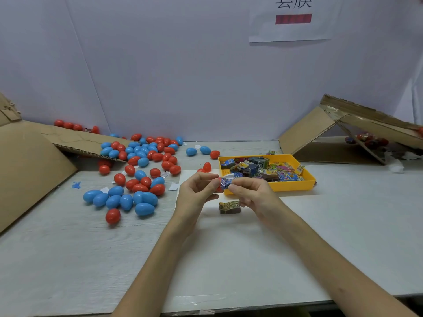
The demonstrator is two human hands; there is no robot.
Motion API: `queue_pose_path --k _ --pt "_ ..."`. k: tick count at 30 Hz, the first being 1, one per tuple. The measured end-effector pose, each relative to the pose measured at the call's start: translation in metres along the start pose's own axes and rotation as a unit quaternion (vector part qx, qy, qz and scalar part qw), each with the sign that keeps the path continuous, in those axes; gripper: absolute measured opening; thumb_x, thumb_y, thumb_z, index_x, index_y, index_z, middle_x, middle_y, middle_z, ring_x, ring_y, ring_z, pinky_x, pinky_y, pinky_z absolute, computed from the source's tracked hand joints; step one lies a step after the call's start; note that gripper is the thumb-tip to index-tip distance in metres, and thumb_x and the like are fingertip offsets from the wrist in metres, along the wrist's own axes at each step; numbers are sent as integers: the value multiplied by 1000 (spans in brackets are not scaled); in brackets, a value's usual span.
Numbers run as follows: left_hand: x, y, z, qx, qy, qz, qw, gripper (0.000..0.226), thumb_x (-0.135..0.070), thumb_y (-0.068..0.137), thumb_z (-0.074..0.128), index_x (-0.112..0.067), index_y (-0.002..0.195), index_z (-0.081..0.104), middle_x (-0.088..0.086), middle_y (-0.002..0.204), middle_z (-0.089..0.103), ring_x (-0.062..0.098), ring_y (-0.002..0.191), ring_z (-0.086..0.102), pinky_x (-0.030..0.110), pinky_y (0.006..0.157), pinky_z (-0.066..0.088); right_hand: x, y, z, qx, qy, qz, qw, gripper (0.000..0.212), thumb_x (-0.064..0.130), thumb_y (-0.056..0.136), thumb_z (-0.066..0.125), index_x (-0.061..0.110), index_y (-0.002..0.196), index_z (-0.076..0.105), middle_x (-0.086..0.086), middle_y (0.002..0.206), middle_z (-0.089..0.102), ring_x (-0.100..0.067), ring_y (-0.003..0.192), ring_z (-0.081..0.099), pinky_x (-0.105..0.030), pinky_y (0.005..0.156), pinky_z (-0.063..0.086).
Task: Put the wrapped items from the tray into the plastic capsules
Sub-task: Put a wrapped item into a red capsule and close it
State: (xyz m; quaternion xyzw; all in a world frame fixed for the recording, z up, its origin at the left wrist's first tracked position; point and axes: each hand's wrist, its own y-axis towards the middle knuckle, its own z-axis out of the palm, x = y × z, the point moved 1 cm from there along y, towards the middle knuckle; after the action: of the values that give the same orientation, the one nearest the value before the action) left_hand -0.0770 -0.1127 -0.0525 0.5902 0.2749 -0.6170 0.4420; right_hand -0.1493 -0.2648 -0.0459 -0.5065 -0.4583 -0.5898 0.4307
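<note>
Along the near edge of the desk (343,225): bare surface, with open room in front of the hands and to their right; to the left, a loose spread of blue and red capsules (137,170), reaching back under a bent cardboard sheet (29,161); at the far right, a second cardboard sheet (320,131) propped like a ramp, with a few more capsules in the shadow beneath, too dim to count.

Just beyond the hands, a yellow tray (295,186) heaped with wrapped items (263,171); just beside its near left corner, flat on the desk, one loose wrapped item (229,207).

Raised above the desk, close together: left hand (196,193), fingers curled round a red capsule half (219,188), mostly hidden; right hand (251,194), thumb and fingers pinching a blue wrapped item (226,183) at the mouth of that half; inside or only touching, cannot tell.

Pale, scuffed desk top with scraps of white paper among the capsules; behind, a plain white wall with a paper sign (293,19) at upper right.
</note>
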Motion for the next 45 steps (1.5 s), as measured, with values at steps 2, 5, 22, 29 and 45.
queue_pose_path --k 2,5,22,29,45 --pt "0 0 0 -1 3 1 1000 30 -34 74 71 -16 98 69 3 94 77 22 88 73 27 75 58 0 0 0 -1 5 5 1000 13 11 88 67 5 99 73 4 75 69 -2 65 61 -14 55 45" --pt "1 1 0 1 2 0 1000 26 -31 77 71 -15 98 69 5 95 76 22 88 73 28 75 58 0 0 1 -1 5 7 1000 13 11 88 68 5 99 73 4 76 69 -2 65 61 -14 56 45" --pt "-1 -2 4 21 -31 -9 999 35 -27 72 80 -8 97 66 12 92 74 30 86 73 29 72 59 2 -3 4 -73 -147 -118 979 18 13 78 81 16 92 71 -3 85 71 -21 79 67 -34 70 59" --pt "-2 -4 5 18 -78 -18 997 29 -21 71 78 -3 92 67 16 94 73 29 88 74 28 74 59 -1 -6 8 -118 -170 -173 963 29 20 74 85 18 88 59 4 72 65 -12 66 65 -36 63 58" --pt "-1 -4 2 41 -208 -101 972 28 -16 75 75 -2 96 65 14 100 73 21 96 71 26 82 57 -4 -13 21 -156 -272 -317 895 29 9 79 80 8 107 73 -2 102 69 -13 95 66 -25 74 57"
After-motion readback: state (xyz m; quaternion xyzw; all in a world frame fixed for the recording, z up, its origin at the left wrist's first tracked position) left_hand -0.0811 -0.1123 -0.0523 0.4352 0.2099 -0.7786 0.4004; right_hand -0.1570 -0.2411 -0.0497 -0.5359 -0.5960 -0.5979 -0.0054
